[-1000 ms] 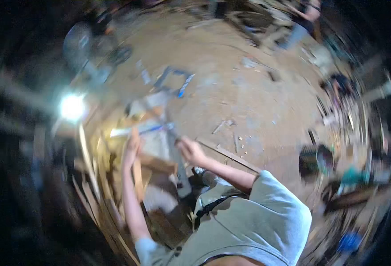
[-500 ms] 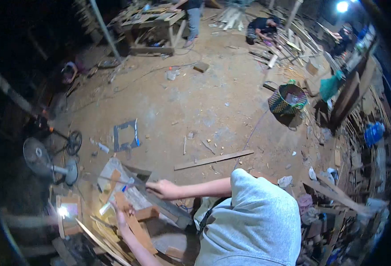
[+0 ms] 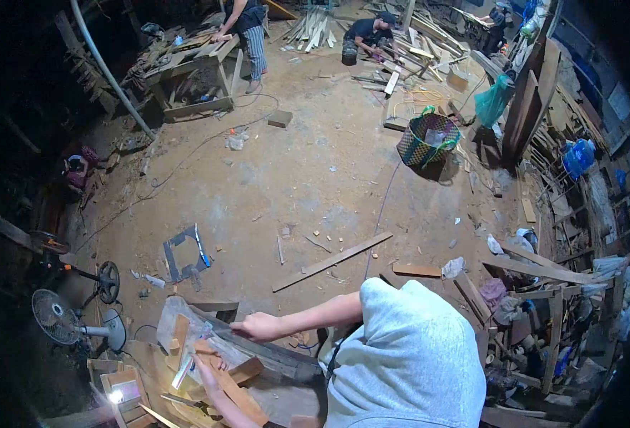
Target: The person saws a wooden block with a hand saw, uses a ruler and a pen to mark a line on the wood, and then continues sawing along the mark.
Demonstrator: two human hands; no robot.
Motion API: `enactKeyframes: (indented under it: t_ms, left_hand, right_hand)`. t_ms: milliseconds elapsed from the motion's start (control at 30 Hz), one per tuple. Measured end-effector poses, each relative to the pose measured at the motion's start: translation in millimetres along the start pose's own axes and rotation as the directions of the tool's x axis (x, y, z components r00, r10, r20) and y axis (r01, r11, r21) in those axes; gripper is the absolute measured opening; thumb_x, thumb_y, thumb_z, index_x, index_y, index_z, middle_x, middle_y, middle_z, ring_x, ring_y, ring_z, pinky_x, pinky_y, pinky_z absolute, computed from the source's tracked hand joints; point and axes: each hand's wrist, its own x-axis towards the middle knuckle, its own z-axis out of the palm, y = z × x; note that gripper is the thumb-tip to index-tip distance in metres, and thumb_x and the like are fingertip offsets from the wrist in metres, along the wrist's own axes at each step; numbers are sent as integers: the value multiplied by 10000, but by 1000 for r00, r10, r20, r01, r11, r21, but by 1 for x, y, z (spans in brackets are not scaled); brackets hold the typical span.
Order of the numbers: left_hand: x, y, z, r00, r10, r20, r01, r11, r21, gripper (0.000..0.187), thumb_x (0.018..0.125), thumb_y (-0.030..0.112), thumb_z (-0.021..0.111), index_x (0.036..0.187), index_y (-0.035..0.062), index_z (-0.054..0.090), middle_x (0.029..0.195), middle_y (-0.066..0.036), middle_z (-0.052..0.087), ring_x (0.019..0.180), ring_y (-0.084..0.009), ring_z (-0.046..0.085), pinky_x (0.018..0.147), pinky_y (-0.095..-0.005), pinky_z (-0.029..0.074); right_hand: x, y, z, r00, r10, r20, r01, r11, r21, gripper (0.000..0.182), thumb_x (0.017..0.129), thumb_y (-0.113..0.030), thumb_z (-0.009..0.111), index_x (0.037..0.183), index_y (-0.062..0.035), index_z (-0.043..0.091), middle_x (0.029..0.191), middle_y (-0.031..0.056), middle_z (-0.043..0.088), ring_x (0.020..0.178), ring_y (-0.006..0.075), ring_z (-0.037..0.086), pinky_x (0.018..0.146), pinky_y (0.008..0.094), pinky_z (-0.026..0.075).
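My left hand [image 3: 206, 372] is closed around the upper end of a reddish-brown piece of wood [image 3: 238, 394] that slopes down to the right. My right hand [image 3: 259, 327] is a fist just above and right of it, around the end of a thin, dark, long tool whose kind I cannot make out. Beneath both hands is a greyish wooden work surface [image 3: 286, 365]. A short wood block [image 3: 246, 370] lies beside the held piece, and another narrow block [image 3: 179, 332] rests farther left. Something with a bright, pale edge [image 3: 183, 372] shows next to my left fingers.
A standing fan [image 3: 54, 316] is at the left, near a lit lamp [image 3: 116, 396]. A long wood strip [image 3: 333, 262] lies on the dirt floor, with a woven basket [image 3: 427, 140] farther back. Co-workers are at a bench [image 3: 193, 110] and among wood piles.
The view has tilted and shifted. The long tool stretched left from my right hand earlier; now it barely shows. My left hand stays on the wood.
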Motion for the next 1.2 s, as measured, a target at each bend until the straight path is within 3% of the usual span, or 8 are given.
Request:
enactKeyframes:
  t_ms: [167,233,300,400,600,667,967,1200]
  left_hand:
    - [1,-29,-2,990,-26,-139,32,998,46,651,824,644,295,766,36,521,558,-72,427,510,-213,428,511,-309,372]
    - [-19,-20,4,841,485,-240,-123,602,789,566,865,509,371,907,-24,556,804,-156,599,751,-272,574,639,-370,418]
    - [-17,-22,2,851,396,-346,79,554,829,417,850,359,480,1039,-2,564,960,-186,599,875,-326,565,738,-384,427]
    - [-6,-68,-18,705,709,20,-500,477,723,290,806,126,536,1072,13,565,1027,-151,600,893,-259,576,809,-344,431]
    - [-18,-48,8,404,882,-243,-211,348,913,154,768,175,590,903,110,622,895,-99,598,857,-280,549,741,-377,435]
    - [-20,-47,8,459,832,-311,-456,521,721,180,730,160,629,903,116,623,912,-90,591,887,-280,544,771,-374,436]
    - [-30,-40,11,460,821,-338,-461,546,699,284,691,88,631,958,45,545,933,-99,564,901,-267,535,788,-359,422]
    - [-29,-55,-2,571,773,-278,-213,466,858,193,821,249,517,926,90,542,926,-65,554,946,-266,501,913,-414,335]
  right_hand:
    - [21,-1,-6,998,43,36,-42,999,-9,449,633,-49,588,1059,-45,445,720,195,583,711,383,577,606,470,449]
    - [19,-6,-10,1000,31,3,-31,1000,-5,220,845,-226,455,966,-43,472,689,228,558,674,404,551,615,501,418]
    - [21,-9,-5,989,141,34,-142,989,33,236,789,-196,499,978,-56,482,720,214,576,697,390,565,626,488,431]
    - [10,-23,-7,938,264,226,-281,958,47,246,757,-190,510,982,-94,535,844,171,606,775,339,590,659,446,465]
    - [10,2,18,930,230,287,-195,970,-148,302,809,-285,534,1028,-76,533,727,198,590,641,361,575,564,441,438]
    - [1,26,34,993,22,119,-16,999,-51,254,846,-295,484,967,-80,543,658,191,586,620,371,575,549,456,446]
    - [30,7,30,931,266,249,-268,963,-28,313,901,-289,404,847,-5,524,679,250,552,676,423,551,573,451,404]
    - [61,9,58,894,156,420,-62,971,-230,270,890,-244,408,851,-5,526,755,271,564,770,435,547,643,477,413]
